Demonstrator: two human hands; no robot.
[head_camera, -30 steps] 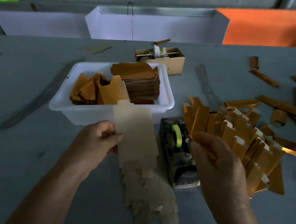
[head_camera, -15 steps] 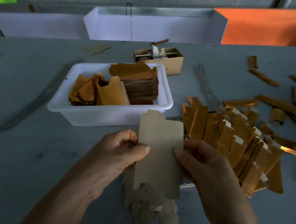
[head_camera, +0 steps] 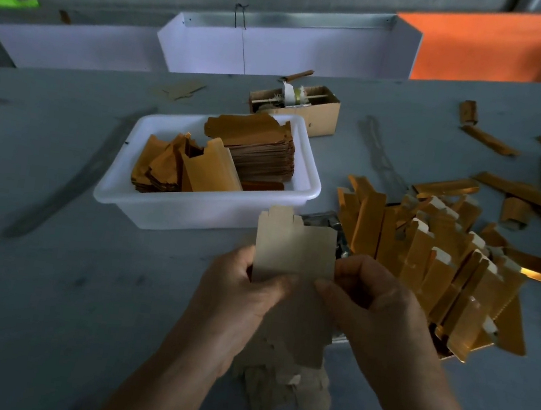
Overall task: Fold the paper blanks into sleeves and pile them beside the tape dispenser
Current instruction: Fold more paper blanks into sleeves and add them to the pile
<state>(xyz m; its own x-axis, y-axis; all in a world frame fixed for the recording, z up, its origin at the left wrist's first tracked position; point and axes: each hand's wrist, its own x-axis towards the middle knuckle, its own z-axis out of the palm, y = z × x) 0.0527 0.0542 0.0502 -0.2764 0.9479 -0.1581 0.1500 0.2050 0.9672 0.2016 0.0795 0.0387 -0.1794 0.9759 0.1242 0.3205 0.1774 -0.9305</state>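
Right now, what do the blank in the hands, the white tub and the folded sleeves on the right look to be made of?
Flat tan notched blank, pinched by both hands: thin matte card, probably; it stands stiff with clean die-cut tabs. White rectangular tub: smooth moulded plastic, rounded rim, slight sheen. Pile of folded gold sleeves: card with a shiny gold foil-like face, white inside at the flaps.

A matt, pale brown paper blank [head_camera: 293, 252] is held up; its face is seen to be smooth and unprinted. The heap of blanks [head_camera: 286, 389] below is of the same dull card. The folded sleeves [head_camera: 433, 260] are finished in glossy gold foil, with white card shown at their ends. The tub [head_camera: 206, 210] is of smooth white plastic. The small box [head_camera: 322, 115] is of plain brown cardboard. The surface [head_camera: 46, 278] is noted as matt grey, scuffed and marked.
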